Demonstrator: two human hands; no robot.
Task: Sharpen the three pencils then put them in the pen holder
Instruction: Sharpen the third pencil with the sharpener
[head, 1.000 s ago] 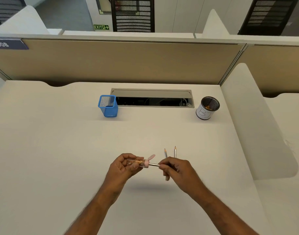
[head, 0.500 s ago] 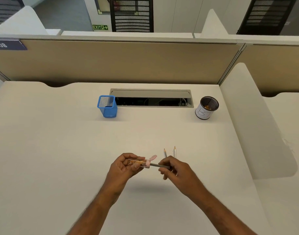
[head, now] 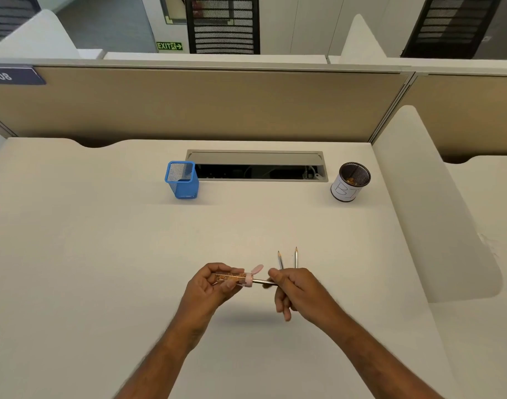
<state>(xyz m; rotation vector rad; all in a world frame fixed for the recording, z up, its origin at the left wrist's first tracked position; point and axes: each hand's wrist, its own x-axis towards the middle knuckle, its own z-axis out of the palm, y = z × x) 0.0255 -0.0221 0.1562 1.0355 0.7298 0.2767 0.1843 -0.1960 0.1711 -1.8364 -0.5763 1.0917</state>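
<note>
**Operator:** Sharpening is the step in hand, by my judgement. Taking the desk (head: 102, 254) as the base, the blue mesh pen holder (head: 182, 180) is the landmark. It stands upright at the far centre-left of the desk, beside the cable slot (head: 256, 165), and no pencil shows in it.

**Checker:** State the other container.

**Operator:** A round black mesh cup (head: 350, 181) with a white label stands well to the right of the pen holder, at the other end of the slot.

**Checker:** State the grips.

**Operator:** Left hand (head: 214, 286), nearer the person than the pen holder and slightly to its right, is curled round the clear sharpener (head: 235, 278), whose pink lid is flipped open. Right hand (head: 296, 289), just right of the left hand, pinches the pencil (head: 262, 281) between thumb and fingers. Its tip sits inside the sharpener's pink end.

**Checker:** Remaining stock?

**Operator:** Two pencils (head: 296, 257) lie on the desk just beyond the right hand, points toward the slot. Both points look sharpened already.

**Checker:** Next move?

**Operator:** Probably rotate the pencil until pointed, withdraw it, then carry all three to the pen holder.
</note>
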